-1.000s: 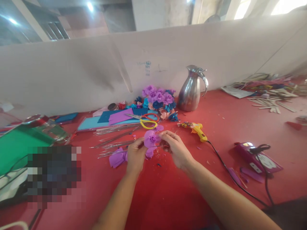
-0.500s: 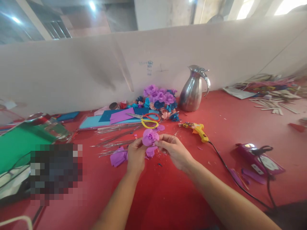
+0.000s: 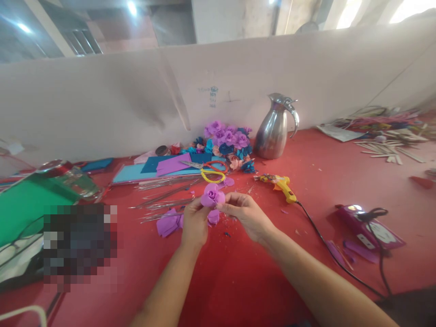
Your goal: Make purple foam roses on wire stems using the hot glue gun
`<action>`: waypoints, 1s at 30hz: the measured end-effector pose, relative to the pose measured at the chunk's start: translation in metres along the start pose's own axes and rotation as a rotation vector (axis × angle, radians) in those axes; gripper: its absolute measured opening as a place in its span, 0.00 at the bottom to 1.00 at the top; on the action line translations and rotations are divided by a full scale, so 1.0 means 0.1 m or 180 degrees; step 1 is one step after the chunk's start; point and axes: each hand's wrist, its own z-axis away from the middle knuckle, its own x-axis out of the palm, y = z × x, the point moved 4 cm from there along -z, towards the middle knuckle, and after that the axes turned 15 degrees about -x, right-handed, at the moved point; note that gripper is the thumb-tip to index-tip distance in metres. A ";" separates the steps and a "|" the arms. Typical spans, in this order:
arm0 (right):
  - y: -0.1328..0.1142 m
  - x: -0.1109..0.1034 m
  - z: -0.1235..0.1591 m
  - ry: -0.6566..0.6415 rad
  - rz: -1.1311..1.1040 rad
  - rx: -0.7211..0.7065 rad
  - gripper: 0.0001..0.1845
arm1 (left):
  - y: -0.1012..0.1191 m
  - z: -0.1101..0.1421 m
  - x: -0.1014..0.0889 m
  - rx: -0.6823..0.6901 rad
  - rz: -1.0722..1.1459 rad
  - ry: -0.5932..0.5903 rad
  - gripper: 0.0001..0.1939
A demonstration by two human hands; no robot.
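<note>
Your right hand [image 3: 250, 217] has shifted its hold: a second ago its fingertips were out on the far right petal of the purple paper rose [image 3: 212, 194], and now thumb and forefinger pinch the bloom lower, at its lower right edge. The rose has turned a little with that shift, so its coiled centre sits nearer the middle of the bloom, and the petal that stuck out to the right now lies closer in around it. Your left hand [image 3: 195, 226] has kept its place, thumb and fingers gripping the rose from the lower left; the base is hidden, so you can't tell from here whether a wire runs down inside that grip.

For the work in hand, this reads as petal shaping — one hand steadying, the other working round the rim — with the rose held just above the red table [image 3: 235, 281], between your two hands.

Nothing around you seems to have moved. A loose purple petal piece [image 3: 214, 217] shows just below the rose, with the purple crepe paper bundle [image 3: 168, 222] beside your left hand. The yellow glue gun [image 3: 282, 184] lies to the right, untouched, and the scissors [image 3: 193, 164] rest beyond the rose on the stacked paper sheets [image 3: 127, 174].
</note>
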 end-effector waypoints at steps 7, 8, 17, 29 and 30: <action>-0.06 -0.07 -0.01 0.0188 -0.0003 -0.0092 0.16 | 0.00 -0.02 -0.02 0.0154 -0.0249 -0.0032 0.09; -0.06 -0.07 -0.01 0.0187 0.0003 -0.0104 0.16 | 0.00 -0.02 -0.02 0.0143 -0.0264 -0.0029 0.09; -0.07 -0.09 -0.02 0.0361 0.0037 -0.0164 0.13 | 0.03 -0.01 0.01 0.0081 -0.0305 -0.0117 0.08; -0.05 -0.09 -0.02 0.0338 0.0042 -0.0188 0.15 | 0.02 -0.01 0.01 0.0121 -0.0517 -0.0233 0.08; -0.05 -0.09 -0.02 0.0331 0.0059 -0.0197 0.16 | 0.01 -0.01 0.00 0.0129 -0.0559 -0.0247 0.08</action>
